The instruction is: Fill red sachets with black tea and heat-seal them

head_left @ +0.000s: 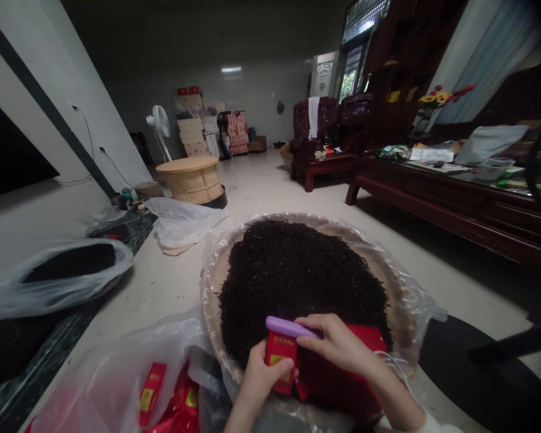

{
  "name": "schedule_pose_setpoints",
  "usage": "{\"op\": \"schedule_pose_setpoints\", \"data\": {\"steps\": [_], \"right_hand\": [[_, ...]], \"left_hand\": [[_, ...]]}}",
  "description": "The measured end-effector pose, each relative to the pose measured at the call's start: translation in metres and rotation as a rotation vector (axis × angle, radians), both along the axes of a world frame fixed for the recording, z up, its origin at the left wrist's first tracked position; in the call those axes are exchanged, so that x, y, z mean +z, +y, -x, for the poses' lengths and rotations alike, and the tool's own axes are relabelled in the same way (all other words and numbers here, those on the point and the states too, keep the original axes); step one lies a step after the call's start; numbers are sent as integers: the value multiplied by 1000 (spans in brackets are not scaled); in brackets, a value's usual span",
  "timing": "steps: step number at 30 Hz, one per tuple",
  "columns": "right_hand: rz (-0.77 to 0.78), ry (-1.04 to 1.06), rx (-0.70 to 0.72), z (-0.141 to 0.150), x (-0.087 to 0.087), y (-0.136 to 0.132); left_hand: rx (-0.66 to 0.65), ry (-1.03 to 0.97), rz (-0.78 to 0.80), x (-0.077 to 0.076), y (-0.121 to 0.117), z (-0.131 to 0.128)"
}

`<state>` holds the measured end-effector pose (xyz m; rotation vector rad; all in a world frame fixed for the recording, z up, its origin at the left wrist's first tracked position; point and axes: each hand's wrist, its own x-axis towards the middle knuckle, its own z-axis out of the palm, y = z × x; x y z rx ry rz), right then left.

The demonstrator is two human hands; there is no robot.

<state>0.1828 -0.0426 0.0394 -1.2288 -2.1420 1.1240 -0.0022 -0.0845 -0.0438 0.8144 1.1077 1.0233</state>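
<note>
My left hand [262, 376] is closed around a small red packet [280, 355] with a yellow label, held upright. My right hand [331, 341] grips a slim purple handheld bag sealer [289, 328], which lies across the packet's top edge. Under both hands is a wide round basket [216, 325] lined with clear plastic. It holds a heap of dark dry tea leaves [297, 270]. Beneath my right forearm is a larger red bag or box [338, 385], partly hidden. A thin white cord [394, 364] runs by my right wrist.
A clear plastic bag [117, 361] with several red packets [152, 394] is at lower left. Another open bag [121, 258] of dark leaves stands farther left. A round black base [469, 355] is at right, a long wooden table [433, 204] beyond, and a drum-shaped stand [192, 180] ahead.
</note>
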Motion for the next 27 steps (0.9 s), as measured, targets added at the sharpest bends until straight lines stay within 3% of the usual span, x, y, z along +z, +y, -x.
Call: {"op": "schedule_pose_setpoints", "data": {"steps": [12,19,27], "right_hand": [[-33,-59,-41,-4,-12,-1],[-34,-79,-25,2,-13,-6],[-51,-134,-32,6,-15,-12]], "left_hand": [[-32,-105,7,14,-1,-3],[171,-191,-48,19,4,-3],[187,-166,-82,22,6,-6]]}}
